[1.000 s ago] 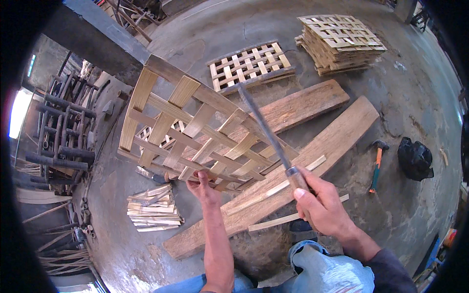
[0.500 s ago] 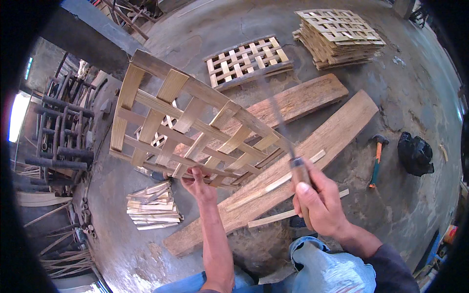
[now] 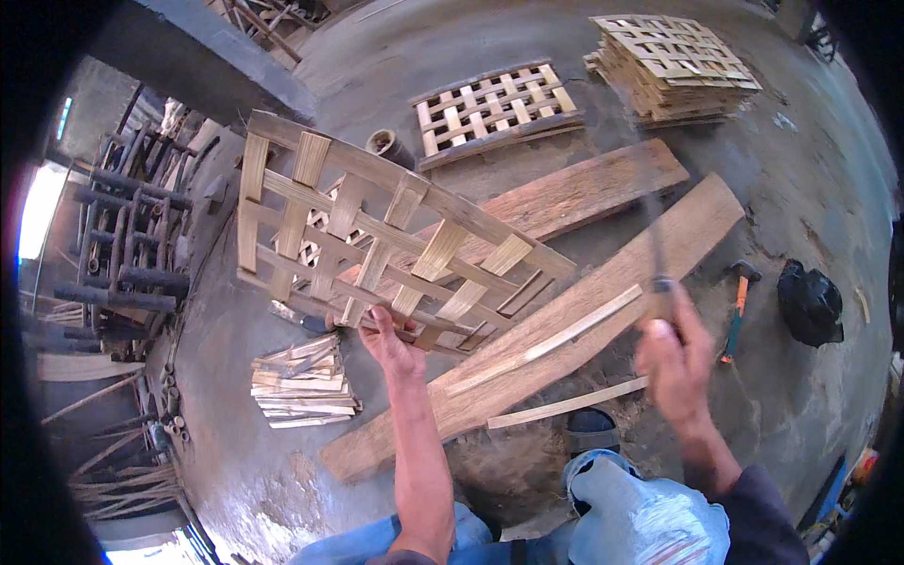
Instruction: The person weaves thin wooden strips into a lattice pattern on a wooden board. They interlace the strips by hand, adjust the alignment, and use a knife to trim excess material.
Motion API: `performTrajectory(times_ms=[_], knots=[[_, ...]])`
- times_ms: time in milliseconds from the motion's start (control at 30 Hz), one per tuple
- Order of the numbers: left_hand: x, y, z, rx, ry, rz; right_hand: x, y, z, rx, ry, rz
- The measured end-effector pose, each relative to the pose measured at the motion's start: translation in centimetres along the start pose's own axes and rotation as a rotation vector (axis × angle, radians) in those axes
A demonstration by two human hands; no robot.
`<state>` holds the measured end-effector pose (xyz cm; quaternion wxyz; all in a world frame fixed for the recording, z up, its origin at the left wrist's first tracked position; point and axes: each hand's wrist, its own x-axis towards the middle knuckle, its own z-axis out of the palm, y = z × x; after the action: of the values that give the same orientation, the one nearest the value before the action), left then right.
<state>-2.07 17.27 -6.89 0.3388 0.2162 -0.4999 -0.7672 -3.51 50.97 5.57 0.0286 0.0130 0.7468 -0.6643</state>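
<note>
Woven slat panel [image 3: 400,209] slants up left of centre, its near edge pinched between thumb and fingers of your left hand [image 3: 394,352]. It's likely light, springy and easily split; grip where slats overlap. Rightward, your right hand [image 3: 678,356] curls its fingers round a blurred long-bladed tool [image 3: 656,252].

The right grip [image 3: 676,353] is blurred, and the long tool [image 3: 652,212] rising from it smears away toward its tip. Most of the left grip [image 3: 391,347]'s fingers lie hidden behind the lattice panel [image 3: 386,235], which partly covers a cylinder [image 3: 402,156] beyond that grip. Below the right grip, a dark sleeve [image 3: 758,523] is cut off.
</note>
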Motion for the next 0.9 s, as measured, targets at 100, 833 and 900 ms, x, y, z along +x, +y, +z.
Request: performTrajectory(times_ms=[100, 833, 900], knots=[[0.5, 1.0, -0.6, 0.007, 0.045, -0.034, -1.6, 4.5, -4.0, -0.203, 0.256, 0.120], [0.8, 0.6, 0.5, -0.042, 0.010, -0.325, -19.8, 23.5, -12.4, -0.782, 0.512, 0.267], [0.9, 0.8, 0.6, -0.045, 0.029, -0.363, -19.8, 23.9, -13.1, -0.789, 0.468, 0.313]])
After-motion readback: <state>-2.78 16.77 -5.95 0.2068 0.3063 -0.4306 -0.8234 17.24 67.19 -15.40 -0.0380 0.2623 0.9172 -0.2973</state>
